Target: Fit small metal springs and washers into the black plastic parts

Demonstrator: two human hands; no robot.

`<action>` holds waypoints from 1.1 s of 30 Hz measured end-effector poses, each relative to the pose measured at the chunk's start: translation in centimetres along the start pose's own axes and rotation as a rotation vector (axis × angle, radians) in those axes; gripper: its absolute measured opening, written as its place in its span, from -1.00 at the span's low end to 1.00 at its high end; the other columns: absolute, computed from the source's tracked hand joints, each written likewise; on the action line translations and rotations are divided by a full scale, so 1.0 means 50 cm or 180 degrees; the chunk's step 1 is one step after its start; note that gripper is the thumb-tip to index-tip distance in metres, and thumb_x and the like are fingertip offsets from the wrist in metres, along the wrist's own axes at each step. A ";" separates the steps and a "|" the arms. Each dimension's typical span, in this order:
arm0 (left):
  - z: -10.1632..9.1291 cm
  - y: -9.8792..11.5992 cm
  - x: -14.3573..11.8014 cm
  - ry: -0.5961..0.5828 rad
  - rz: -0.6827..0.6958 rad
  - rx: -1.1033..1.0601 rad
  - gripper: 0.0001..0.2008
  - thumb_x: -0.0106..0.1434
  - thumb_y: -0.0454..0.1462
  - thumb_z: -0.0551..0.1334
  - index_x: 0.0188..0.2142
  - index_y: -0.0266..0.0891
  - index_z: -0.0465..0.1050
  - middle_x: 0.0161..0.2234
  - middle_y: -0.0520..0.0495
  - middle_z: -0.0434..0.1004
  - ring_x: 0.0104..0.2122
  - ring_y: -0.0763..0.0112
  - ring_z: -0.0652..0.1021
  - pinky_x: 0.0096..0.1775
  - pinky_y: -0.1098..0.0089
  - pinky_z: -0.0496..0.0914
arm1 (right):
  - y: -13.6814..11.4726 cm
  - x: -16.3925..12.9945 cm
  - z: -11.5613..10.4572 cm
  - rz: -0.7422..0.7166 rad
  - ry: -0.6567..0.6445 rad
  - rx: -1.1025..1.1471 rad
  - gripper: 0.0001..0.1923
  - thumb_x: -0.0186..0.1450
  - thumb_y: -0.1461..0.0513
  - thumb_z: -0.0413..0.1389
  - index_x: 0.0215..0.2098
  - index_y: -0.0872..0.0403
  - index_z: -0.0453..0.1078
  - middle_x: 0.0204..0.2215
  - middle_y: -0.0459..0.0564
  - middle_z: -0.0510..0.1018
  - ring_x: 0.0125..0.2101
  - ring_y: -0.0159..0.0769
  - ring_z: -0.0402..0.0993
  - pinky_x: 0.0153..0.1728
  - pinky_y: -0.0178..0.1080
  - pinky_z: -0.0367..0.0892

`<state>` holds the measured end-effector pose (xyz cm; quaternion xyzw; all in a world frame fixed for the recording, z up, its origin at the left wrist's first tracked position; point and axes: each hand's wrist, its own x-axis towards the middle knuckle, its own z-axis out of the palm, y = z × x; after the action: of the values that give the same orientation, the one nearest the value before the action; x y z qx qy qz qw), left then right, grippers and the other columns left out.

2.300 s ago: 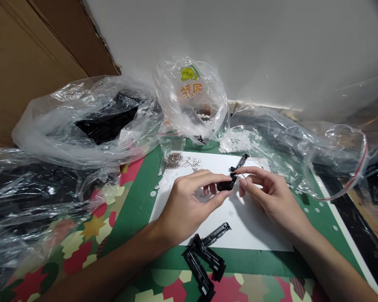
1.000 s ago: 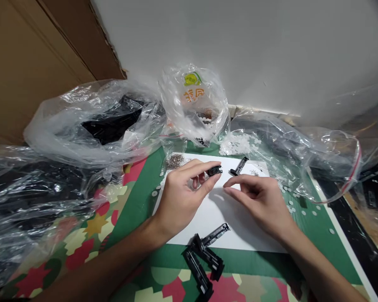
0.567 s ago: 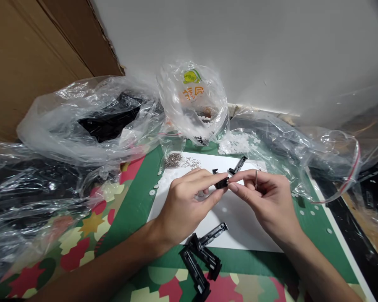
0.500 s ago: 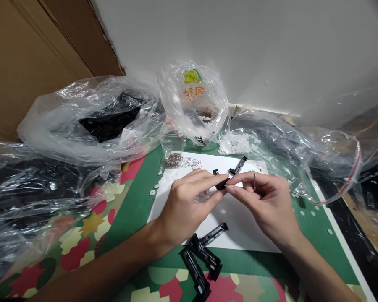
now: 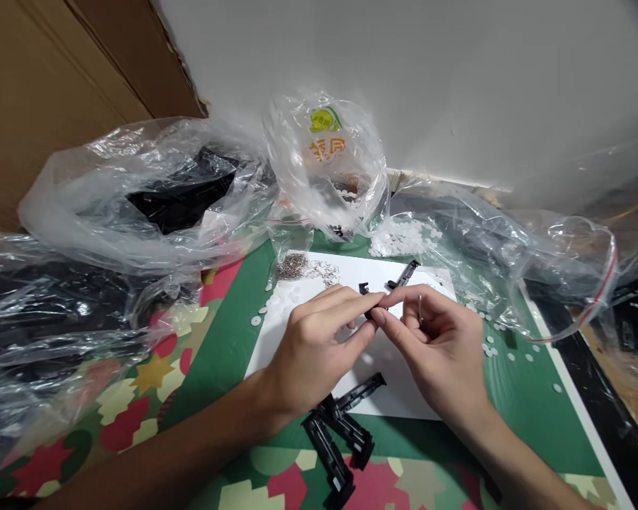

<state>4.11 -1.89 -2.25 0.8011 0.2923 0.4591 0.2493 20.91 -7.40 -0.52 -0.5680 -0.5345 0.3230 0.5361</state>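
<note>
Both hands meet over a white sheet (image 5: 398,404). Between the fingertips of my left hand (image 5: 319,340) is a small black plastic part (image 5: 369,313), mostly hidden by the fingers. My right hand (image 5: 439,340) pinches at the same part from the other side, thumb and forefinger together. A thin metal piece (image 5: 420,309) sticks up among its curled fingers. Just beyond the hands lie a black plastic bracket (image 5: 403,275) and a small black clip (image 5: 364,288). Nearer to me, several long black plastic brackets (image 5: 329,453) lie in a loose group.
A heap of small metal springs or wires (image 5: 293,265) and white discs (image 5: 281,301) lie at the sheet's left. More white pieces (image 5: 398,237) are piled behind. Clear plastic bags (image 5: 324,170) line the back, and a cardboard box (image 5: 47,106) stands far left.
My right hand has shifted slightly left, its fingertips closer to my left hand's, covering more of the black part. The view has moved a little.
</note>
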 end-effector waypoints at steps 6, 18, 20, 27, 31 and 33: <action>0.001 0.000 -0.002 -0.0027 -0.0020 0.0020 -0.67 0.32 -0.54 0.36 0.04 -0.34 0.66 -0.28 -0.12 0.70 -0.28 0.36 0.64 -0.22 0.39 0.55 | -0.004 0.004 0.001 0.0062 0.0025 0.0167 -0.93 0.37 0.25 0.33 -0.21 0.04 0.54 -0.62 -0.34 0.05 -0.61 -0.48 -0.04 -0.57 -0.34 -0.06; -0.005 0.016 0.009 0.0024 -0.0333 -0.0101 -0.78 0.34 -0.43 0.41 -0.03 -0.25 0.69 -0.35 -0.02 0.64 -0.43 0.46 0.52 -0.36 0.44 0.43 | -0.001 0.011 -0.056 -0.0357 -0.0118 -0.0497 -0.87 0.37 0.19 0.36 -0.22 0.03 0.52 -0.59 -0.30 0.07 -0.59 -0.45 -0.02 -0.55 -0.30 -0.03; -0.009 0.016 0.014 0.0048 -0.0481 -0.0091 -0.82 0.35 -0.39 0.43 -0.06 -0.24 0.70 -0.40 0.02 0.59 -0.46 0.47 0.48 -0.37 0.44 0.41 | 0.003 0.019 -0.088 -0.0284 -0.0915 -0.0771 -0.91 0.40 0.18 0.32 -0.20 0.03 0.55 -0.59 -0.30 0.05 -0.60 -0.45 -0.04 -0.55 -0.30 -0.04; -0.013 0.015 0.017 0.0037 -0.0525 -0.0169 -0.82 0.36 -0.40 0.41 -0.05 -0.30 0.70 -0.42 0.04 0.52 -0.46 0.49 0.45 -0.37 0.45 0.37 | 0.029 0.033 -0.117 0.0129 -0.2371 -0.1515 -0.88 0.43 0.13 0.31 -0.18 -0.01 0.66 -0.57 -0.19 0.50 -0.57 -0.42 0.32 -0.49 -0.34 0.14; -0.013 0.014 0.014 -0.0002 -0.0462 -0.0160 -0.82 0.37 -0.40 0.41 -0.04 -0.29 0.70 -0.43 0.05 0.50 -0.46 0.49 0.42 -0.36 0.44 0.36 | 0.032 0.027 -0.103 0.0159 -0.2271 -0.1539 -0.86 0.45 0.25 0.27 -0.09 -0.07 0.68 -0.27 -0.10 0.78 -0.37 -0.29 0.66 -0.32 -0.32 0.33; -0.013 0.012 0.013 -0.0026 -0.0481 -0.0160 -0.81 0.37 -0.40 0.41 -0.04 -0.28 0.70 -0.42 0.05 0.50 -0.46 0.48 0.43 -0.36 0.43 0.36 | 0.030 0.025 -0.102 0.0106 -0.2279 -0.1516 -0.81 0.46 0.27 0.26 -0.05 -0.10 0.69 -0.19 -0.10 0.80 -0.29 -0.23 0.72 -0.26 -0.30 0.37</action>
<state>3.92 -1.76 -1.17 0.7720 0.3393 0.4429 0.3044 26.38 -7.33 -0.57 -0.5364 -0.7372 0.3760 0.1654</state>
